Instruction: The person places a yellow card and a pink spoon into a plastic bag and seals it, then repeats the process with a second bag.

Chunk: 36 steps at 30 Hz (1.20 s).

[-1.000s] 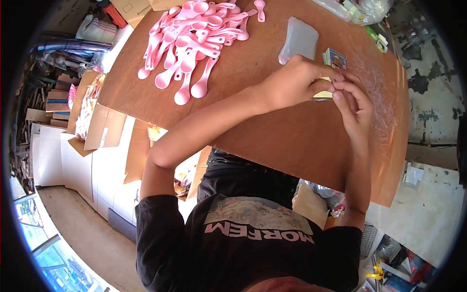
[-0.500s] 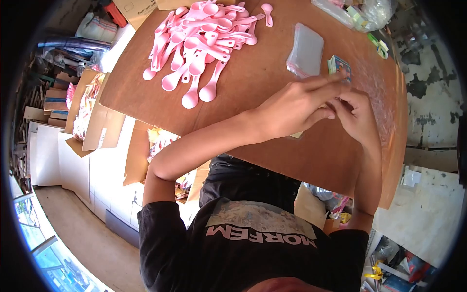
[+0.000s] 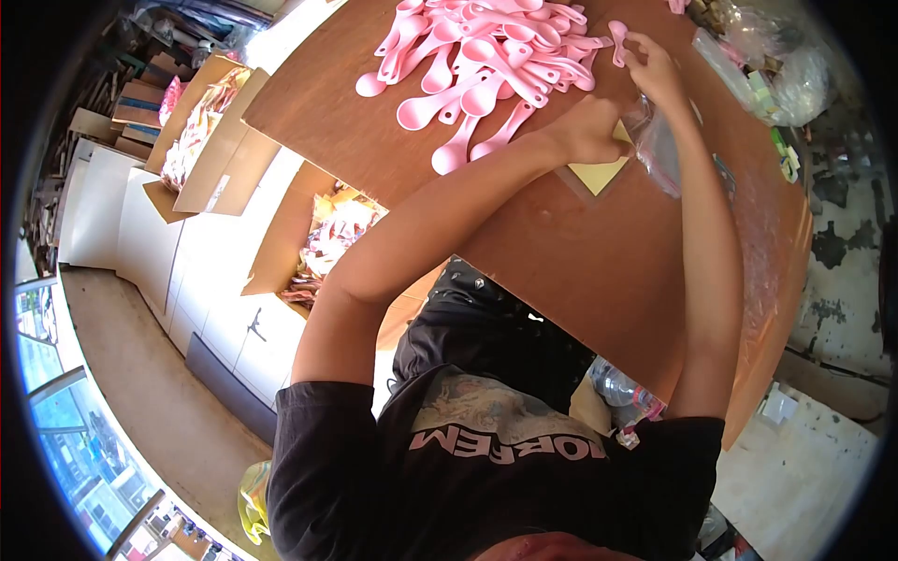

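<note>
My left hand [image 3: 591, 133] is closed on a small clear plastic bag [image 3: 638, 114] above the table. A yellow card [image 3: 600, 175] shows below the fingers and seems to lie inside the bag. Farther out, my right hand [image 3: 658, 73] has its thumb and fingertips on a single pink measuring spoon [image 3: 618, 35], apart from the heap. Left of both hands lies a heap of pink measuring spoons [image 3: 486, 56]. A stack of clear bags [image 3: 660, 159] sits partly behind my right forearm, which also covers most of the small printed cards [image 3: 724, 174].
The brown tabletop [image 3: 561, 252] carries plastic film [image 3: 762, 224] along its right side. Clear plastic packaging [image 3: 800, 84] and a green-and-white item [image 3: 786, 154] are at the far right. Cardboard boxes [image 3: 220, 168] of packed goods stand left of the table.
My hands have moved apart. The right has reached forward to the lone spoon; the left now holds the bag with the yellow card near the heap. The camera view has shifted.
</note>
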Each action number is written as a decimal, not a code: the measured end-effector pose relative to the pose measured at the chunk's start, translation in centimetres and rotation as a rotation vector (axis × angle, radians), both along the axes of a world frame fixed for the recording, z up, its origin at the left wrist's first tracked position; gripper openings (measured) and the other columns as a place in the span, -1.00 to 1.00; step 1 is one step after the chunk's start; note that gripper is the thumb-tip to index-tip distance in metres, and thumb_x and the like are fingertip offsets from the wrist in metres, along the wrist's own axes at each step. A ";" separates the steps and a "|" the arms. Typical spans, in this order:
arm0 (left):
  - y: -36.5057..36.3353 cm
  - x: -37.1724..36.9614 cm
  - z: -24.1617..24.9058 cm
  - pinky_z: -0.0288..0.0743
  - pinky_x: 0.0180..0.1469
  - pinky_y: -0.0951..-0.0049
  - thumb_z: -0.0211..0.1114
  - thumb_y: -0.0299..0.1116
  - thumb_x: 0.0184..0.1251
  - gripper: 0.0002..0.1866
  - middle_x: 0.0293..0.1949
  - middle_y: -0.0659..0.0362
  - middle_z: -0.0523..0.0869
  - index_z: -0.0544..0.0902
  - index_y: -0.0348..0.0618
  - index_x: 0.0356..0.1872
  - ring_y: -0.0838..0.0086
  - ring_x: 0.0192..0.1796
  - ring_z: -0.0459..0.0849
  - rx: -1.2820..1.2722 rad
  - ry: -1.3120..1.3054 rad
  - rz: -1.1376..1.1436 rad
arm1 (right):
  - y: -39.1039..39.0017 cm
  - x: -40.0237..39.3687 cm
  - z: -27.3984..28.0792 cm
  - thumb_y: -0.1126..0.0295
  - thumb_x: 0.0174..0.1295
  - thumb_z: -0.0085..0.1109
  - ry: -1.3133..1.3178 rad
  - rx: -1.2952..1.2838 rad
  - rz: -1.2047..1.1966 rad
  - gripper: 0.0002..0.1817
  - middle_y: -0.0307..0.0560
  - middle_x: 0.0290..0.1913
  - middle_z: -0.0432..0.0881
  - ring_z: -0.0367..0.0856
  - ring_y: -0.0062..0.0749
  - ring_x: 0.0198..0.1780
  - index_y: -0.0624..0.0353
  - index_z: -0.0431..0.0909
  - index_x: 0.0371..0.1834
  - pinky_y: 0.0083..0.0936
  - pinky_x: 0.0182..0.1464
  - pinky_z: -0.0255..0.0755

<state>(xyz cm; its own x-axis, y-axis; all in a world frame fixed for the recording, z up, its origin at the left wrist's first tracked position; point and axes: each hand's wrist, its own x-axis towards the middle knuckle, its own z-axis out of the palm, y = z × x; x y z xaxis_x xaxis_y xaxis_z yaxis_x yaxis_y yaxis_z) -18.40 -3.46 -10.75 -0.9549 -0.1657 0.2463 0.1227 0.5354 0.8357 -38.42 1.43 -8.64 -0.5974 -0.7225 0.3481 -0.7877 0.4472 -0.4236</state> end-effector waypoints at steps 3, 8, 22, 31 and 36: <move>0.0 0.3 -0.2 0.54 0.02 0.21 0.49 -0.33 0.03 -0.40 -0.17 -0.19 0.71 0.54 -0.35 0.14 0.09 -0.08 0.71 0.020 0.097 0.005 | -2.8 -0.5 -0.4 0.20 0.17 0.27 0.067 0.159 0.023 -0.61 0.15 -0.11 0.71 0.67 0.07 -0.01 0.03 0.63 0.07 -0.18 0.05 0.51; 0.1 0.6 0.3 0.54 0.03 0.23 0.50 -0.32 0.03 -0.38 -0.15 -0.18 0.71 0.55 -0.31 0.16 0.12 -0.06 0.71 0.034 0.090 0.002 | -4.4 -2.6 -1.5 0.30 0.08 0.28 0.208 0.268 -0.035 -0.72 0.16 -0.21 0.71 0.66 0.13 -0.05 0.06 0.69 -0.12 -0.17 0.03 0.53; 0.3 0.8 0.8 0.55 -0.06 0.25 0.46 -0.33 0.08 -0.47 -0.19 -0.12 0.73 0.58 -0.25 0.12 0.14 -0.13 0.73 0.106 -0.008 0.011 | 13.8 6.9 5.7 0.38 0.38 0.18 -0.379 -0.604 -0.103 -0.75 -0.11 -0.31 0.70 0.71 -0.52 -0.29 0.32 0.62 -0.01 -0.62 -0.22 0.56; 3.1 1.5 4.5 0.53 0.01 0.39 0.46 -0.32 0.17 -0.48 -0.07 0.07 0.73 0.57 -0.17 0.17 0.38 -0.08 0.69 0.059 -0.070 -0.281 | 25.7 12.2 6.0 0.45 0.41 0.12 -0.651 -0.866 -0.002 -0.75 -0.03 -0.25 0.71 0.71 -0.46 -0.28 0.41 0.56 0.03 -0.48 -0.14 0.64; 5.9 1.7 4.7 0.44 0.12 0.41 0.48 -0.36 0.18 -0.48 0.02 0.14 0.70 0.55 -0.20 0.17 0.45 0.07 0.60 0.041 0.003 -0.545 | 25.8 11.7 5.3 0.47 0.40 0.12 -0.752 -0.969 0.003 -0.78 -0.03 -0.23 0.71 0.72 -0.42 -0.28 0.37 0.58 0.00 -0.45 -0.14 0.66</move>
<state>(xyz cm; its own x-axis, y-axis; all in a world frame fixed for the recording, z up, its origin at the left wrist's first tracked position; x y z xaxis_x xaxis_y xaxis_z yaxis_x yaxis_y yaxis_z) -16.69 2.47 -6.04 -0.9043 0.3436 0.2533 0.3760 0.3603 0.8537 -26.74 27.21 -3.29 -0.8802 -0.3582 0.3113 -0.2039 -0.3070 -0.9296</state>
